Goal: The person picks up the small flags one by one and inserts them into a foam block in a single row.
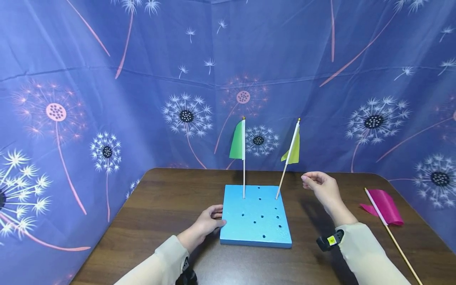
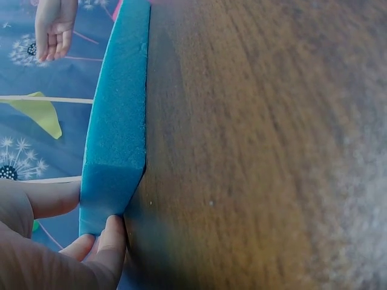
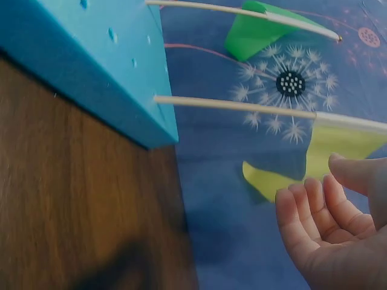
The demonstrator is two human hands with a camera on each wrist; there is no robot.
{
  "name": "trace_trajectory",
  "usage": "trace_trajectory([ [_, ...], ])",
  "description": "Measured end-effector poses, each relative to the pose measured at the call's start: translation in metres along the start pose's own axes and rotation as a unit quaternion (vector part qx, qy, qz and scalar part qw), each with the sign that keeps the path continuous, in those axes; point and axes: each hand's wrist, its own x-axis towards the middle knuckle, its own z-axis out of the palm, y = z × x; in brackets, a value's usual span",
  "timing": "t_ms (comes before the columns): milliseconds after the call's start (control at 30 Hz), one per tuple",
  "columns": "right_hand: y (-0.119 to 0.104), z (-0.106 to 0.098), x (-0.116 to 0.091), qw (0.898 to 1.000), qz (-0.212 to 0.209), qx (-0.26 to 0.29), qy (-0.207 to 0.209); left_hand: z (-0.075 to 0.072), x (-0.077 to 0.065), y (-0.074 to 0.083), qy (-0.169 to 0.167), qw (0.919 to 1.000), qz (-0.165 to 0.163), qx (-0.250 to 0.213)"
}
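A blue foam block (image 1: 249, 225) with several small holes lies flat on the table. Upright in its back part stands a green flag (image 1: 236, 142) on a thin stick; a yellow flag (image 1: 294, 148) leans right from another hole near the back right corner. My left hand (image 1: 204, 223) holds the block's left side, thumb along the top edge and fingertips (image 2: 112, 241) against the side face. Right of the yellow flag, my right hand (image 1: 325, 190) is raised with loosely bent fingers and holds nothing. In the right wrist view it overlaps the yellow cloth (image 3: 338, 145).
A magenta flag (image 1: 386, 208) lies on the brown wooden table (image 1: 149, 213) at the right, its stick running toward the front edge. Behind the table hangs a blue cloth (image 1: 149, 99) with dandelion prints.
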Motion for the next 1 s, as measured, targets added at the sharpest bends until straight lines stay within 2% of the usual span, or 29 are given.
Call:
trace_trajectory([
  [233, 0.014, -0.017, -0.005, 1.000, 0.008, 0.020, -0.004, 0.002, -0.004, -0.002, 0.004, 0.9999, -0.002, 0.010],
  [667, 0.024, -0.052, -0.002, 0.999, -0.005, 0.034, 0.014, 0.000, 0.002, 0.004, 0.002, 0.9999, -0.006, 0.014],
  [1000, 0.038, -0.077, -0.016, 1.000, 0.015, 0.002, 0.012, 0.000, 0.001, 0.002, -0.002, 0.9997, -0.016, 0.018],
])
